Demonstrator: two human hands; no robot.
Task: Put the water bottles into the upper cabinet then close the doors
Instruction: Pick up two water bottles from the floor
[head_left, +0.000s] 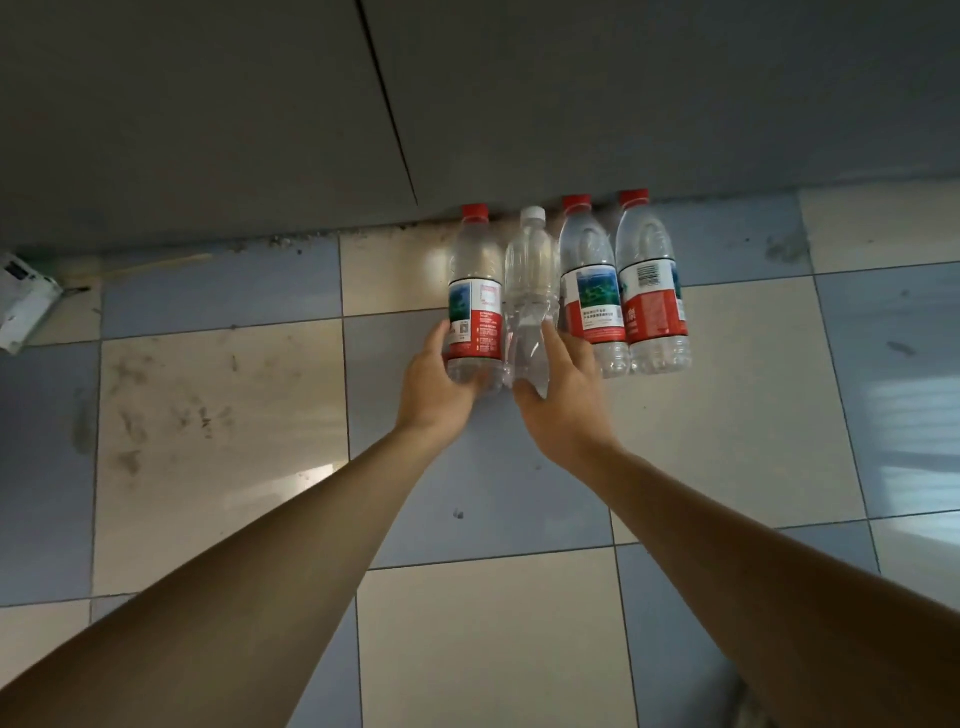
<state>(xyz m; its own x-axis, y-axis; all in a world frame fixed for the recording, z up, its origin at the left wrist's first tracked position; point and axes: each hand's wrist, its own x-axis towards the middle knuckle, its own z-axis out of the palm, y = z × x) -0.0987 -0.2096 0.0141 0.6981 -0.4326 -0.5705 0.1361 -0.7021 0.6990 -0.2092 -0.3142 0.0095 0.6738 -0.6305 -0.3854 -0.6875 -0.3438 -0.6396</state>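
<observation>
Four clear plastic water bottles stand upright in a row on a floor of pale and blue-grey tiles (218, 415), close against the foot of a grey cabinet front (208, 114) whose two panels meet at a dark seam. Taking the white-capped bottle (529, 291) as the landmark: it has no label and a ribbed, pinched waist, and it holds clear water. Touching it on its left is a red-capped bottle (475, 296) with a red, white and green label. Just to its right stands a second red-capped bottle (589, 280) with a landscape picture on the label, and beyond that a third red-capped bottle (652, 291) showing a barcode; these two touch each other. The left hand (434, 387) curls round the lower part of the bottle left of the landmark. The right hand (563, 395) wraps the base of the white-capped bottle itself, thumb on its near side.
</observation>
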